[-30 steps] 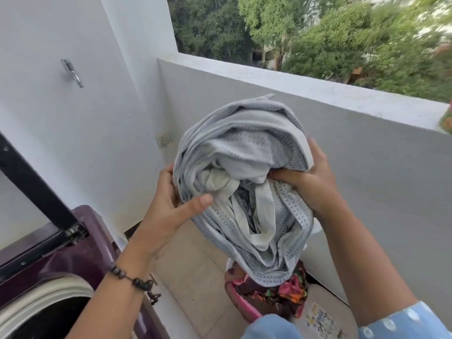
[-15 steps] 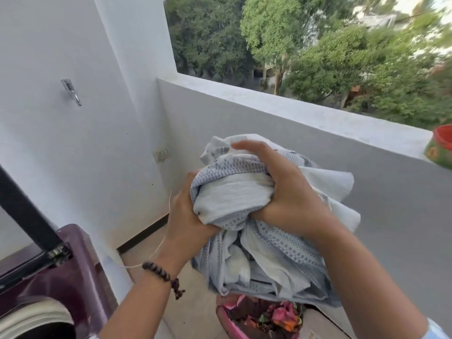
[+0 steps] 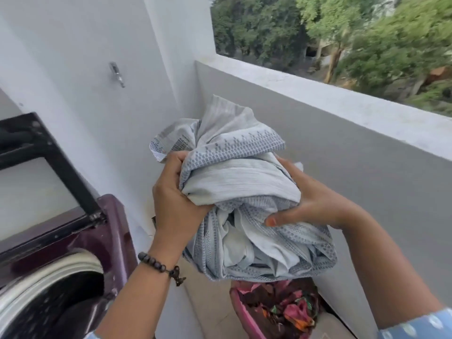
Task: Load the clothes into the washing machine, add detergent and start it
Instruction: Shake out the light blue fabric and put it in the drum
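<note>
Both hands bunch the grey cloth bundle (image 3: 239,204) tighter now: the left hand (image 3: 176,199) grips its 9 o'clock side, the right hand (image 3: 315,204) has slid from on top to 3 o'clock, fingers curled in. Washing machine (image 3: 73,253) swings closer at 8 o'clock; basket (image 3: 238,307) sits below.

— We get soft, even daylight here, coming over the balcony wall (image 3: 318,99) from the open side, top right.

— We agree; shadows are faint, no glare. We see motion blur on the trees (image 3: 367,40) and the washing machine (image 3: 73,265) at the lower left corner.

— We also notice the wide lens bending the white wall (image 3: 73,57) at the edges.
</note>
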The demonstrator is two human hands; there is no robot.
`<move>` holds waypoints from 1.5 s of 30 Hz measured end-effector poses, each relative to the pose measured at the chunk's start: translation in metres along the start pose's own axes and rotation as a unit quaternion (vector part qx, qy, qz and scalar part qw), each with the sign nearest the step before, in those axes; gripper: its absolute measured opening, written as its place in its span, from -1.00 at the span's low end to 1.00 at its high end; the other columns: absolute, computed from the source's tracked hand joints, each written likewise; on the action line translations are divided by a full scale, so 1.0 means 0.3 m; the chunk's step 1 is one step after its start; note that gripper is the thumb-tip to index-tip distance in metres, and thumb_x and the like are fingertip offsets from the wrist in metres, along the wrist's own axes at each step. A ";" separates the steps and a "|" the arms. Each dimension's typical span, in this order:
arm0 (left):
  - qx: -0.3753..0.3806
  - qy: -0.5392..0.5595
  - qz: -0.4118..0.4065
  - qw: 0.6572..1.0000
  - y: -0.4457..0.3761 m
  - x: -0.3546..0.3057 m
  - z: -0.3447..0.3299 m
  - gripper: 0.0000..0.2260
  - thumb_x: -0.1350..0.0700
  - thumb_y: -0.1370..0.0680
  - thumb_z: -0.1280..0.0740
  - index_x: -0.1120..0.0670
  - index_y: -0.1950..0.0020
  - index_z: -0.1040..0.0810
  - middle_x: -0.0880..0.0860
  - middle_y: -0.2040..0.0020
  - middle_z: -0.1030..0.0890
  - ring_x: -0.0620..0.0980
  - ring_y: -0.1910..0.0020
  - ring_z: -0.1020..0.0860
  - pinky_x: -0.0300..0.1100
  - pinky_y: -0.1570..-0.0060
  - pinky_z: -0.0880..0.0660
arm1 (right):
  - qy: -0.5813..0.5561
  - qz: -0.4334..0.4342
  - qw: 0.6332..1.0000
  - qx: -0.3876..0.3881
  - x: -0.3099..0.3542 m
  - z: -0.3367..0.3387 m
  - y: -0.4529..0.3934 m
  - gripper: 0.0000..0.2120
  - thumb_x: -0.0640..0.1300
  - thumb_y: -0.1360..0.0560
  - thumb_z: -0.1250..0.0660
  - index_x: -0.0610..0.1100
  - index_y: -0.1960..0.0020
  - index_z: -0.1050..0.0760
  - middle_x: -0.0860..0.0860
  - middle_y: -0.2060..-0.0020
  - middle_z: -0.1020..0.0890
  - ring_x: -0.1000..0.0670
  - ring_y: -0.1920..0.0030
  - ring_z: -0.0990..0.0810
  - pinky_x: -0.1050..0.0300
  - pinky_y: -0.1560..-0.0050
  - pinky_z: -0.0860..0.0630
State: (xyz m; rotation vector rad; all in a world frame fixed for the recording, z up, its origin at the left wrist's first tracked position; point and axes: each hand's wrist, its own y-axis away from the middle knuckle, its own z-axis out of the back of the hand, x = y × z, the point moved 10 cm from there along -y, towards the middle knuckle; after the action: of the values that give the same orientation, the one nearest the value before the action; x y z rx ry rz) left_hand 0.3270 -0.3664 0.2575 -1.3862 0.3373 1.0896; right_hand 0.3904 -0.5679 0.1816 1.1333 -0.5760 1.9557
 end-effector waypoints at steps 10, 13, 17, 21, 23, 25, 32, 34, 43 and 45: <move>-0.112 -0.109 0.032 0.987 0.181 -0.034 0.388 -0.60 0.07 -0.29 -0.52 0.00 -0.07 -0.48 -0.12 0.05 -0.60 -0.10 0.05 -0.58 -0.23 0.06 -0.52 | -0.088 0.140 0.984 0.072 0.197 -0.354 -0.206 -0.32 0.00 -0.11 -0.64 0.17 -0.19 -0.51 0.19 -0.06 -0.67 0.16 -0.13 -0.62 0.15 -0.12 -0.51; -0.142 -0.138 0.038 0.979 0.247 -0.039 0.511 -0.62 0.09 -0.30 -0.52 0.01 -0.05 -0.48 -0.07 0.06 -0.60 -0.02 0.08 -0.59 -0.15 0.08 -0.55 | -0.102 0.150 0.979 0.096 0.258 -0.481 -0.248 -0.41 0.05 -0.09 -0.59 0.20 -0.10 -0.54 0.23 -0.01 -0.69 0.20 -0.07 -0.63 0.29 -0.03 -0.50; -0.150 -0.175 0.049 0.972 0.298 -0.034 0.667 -0.71 0.11 -0.36 -0.47 0.03 -0.03 -0.48 -0.13 0.06 -0.58 -0.05 0.06 -0.58 -0.19 0.04 -0.53 | -0.113 0.172 0.972 0.111 0.340 -0.647 -0.287 -0.38 0.06 -0.12 -0.59 0.20 -0.15 -0.51 0.27 -0.05 -0.67 0.21 -0.11 -0.62 0.27 -0.07 -0.52; -0.145 -0.206 0.056 0.966 0.317 -0.025 0.823 -0.76 0.11 -0.41 -0.41 0.00 -0.05 -0.50 -0.18 0.01 -0.58 -0.23 0.01 -0.56 -0.37 -0.03 -0.45 | -0.132 0.179 0.970 0.097 0.392 -0.813 -0.328 -0.41 -0.11 -0.21 -0.59 0.16 -0.17 -0.50 0.26 -0.06 -0.66 0.20 -0.11 -0.63 0.32 -0.03 -0.53; -0.147 -0.211 0.073 0.964 0.332 0.004 0.921 -0.80 0.10 -0.43 -0.38 0.02 -0.04 -0.51 -0.16 0.00 -0.59 -0.20 -0.01 -0.56 -0.33 -0.05 -0.45 | -0.135 0.184 0.970 0.084 0.425 -0.910 -0.357 -0.45 -0.13 -0.25 -0.57 0.13 -0.18 -0.50 0.26 -0.05 -0.67 0.20 -0.10 -0.63 0.34 -0.01 -0.52; -0.152 -0.227 0.088 0.958 0.355 0.038 1.026 -0.79 0.09 -0.43 -0.37 0.05 -0.04 -0.52 -0.18 0.01 -0.60 -0.18 0.00 -0.57 -0.28 -0.04 -0.49 | -0.141 0.177 0.971 0.078 0.454 -1.020 -0.385 -0.51 -0.12 -0.29 -0.53 0.13 -0.17 -0.51 0.25 -0.03 -0.67 0.23 -0.07 -0.63 0.35 0.03 -0.53; -0.135 -0.257 0.159 0.944 0.503 0.261 1.316 -0.80 0.23 -0.46 -0.39 0.07 -0.06 -0.56 -0.08 0.01 -0.61 -0.07 0.00 -0.59 -0.07 -0.03 -0.55 | -0.134 0.121 0.981 0.070 0.414 -1.432 -0.433 -0.59 0.02 -0.30 -0.42 0.10 -0.14 -0.50 0.18 -0.04 -0.66 0.19 -0.08 -0.62 0.11 -0.04 -0.58; -0.126 -0.251 0.186 0.942 0.560 0.343 1.379 -0.77 0.29 -0.47 -0.39 0.04 -0.06 -0.57 -0.10 0.00 -0.60 -0.10 -0.01 -0.59 -0.15 -0.04 -0.54 | -0.114 0.096 0.984 0.093 0.381 -1.543 -0.446 -0.57 0.01 -0.31 -0.44 0.10 -0.17 -0.49 0.16 -0.05 -0.65 0.20 -0.09 -0.60 0.11 -0.06 -0.58; -0.012 -0.268 0.316 0.910 0.826 0.762 1.526 -0.73 0.18 -0.44 -0.44 -0.09 -0.05 -0.50 -0.21 -0.02 -0.53 -0.29 -0.05 -0.50 -0.29 -0.03 -0.47 | 0.090 0.027 0.968 0.233 0.269 -1.874 -0.486 -0.39 0.01 -0.34 -0.56 0.15 -0.31 -0.38 0.31 0.01 -0.54 0.27 -0.04 -0.56 0.51 0.18 -0.33; 0.038 -0.270 0.351 0.896 0.880 0.853 1.516 -0.77 0.13 -0.46 -0.41 -0.07 -0.05 -0.47 -0.15 -0.01 -0.53 -0.22 -0.02 -0.52 -0.17 0.00 -0.52 | 0.163 0.010 0.941 0.295 0.229 -1.930 -0.488 -0.27 0.06 -0.33 -0.55 0.12 -0.40 -0.29 0.21 -0.10 -0.55 0.08 -0.16 -0.55 0.34 0.09 -0.35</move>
State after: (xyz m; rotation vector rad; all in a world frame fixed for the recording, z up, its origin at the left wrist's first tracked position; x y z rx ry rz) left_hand 0.0764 0.0982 0.0057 -0.8324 0.4765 1.9762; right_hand 0.1936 -0.0481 -0.0472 1.1032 0.1979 2.3459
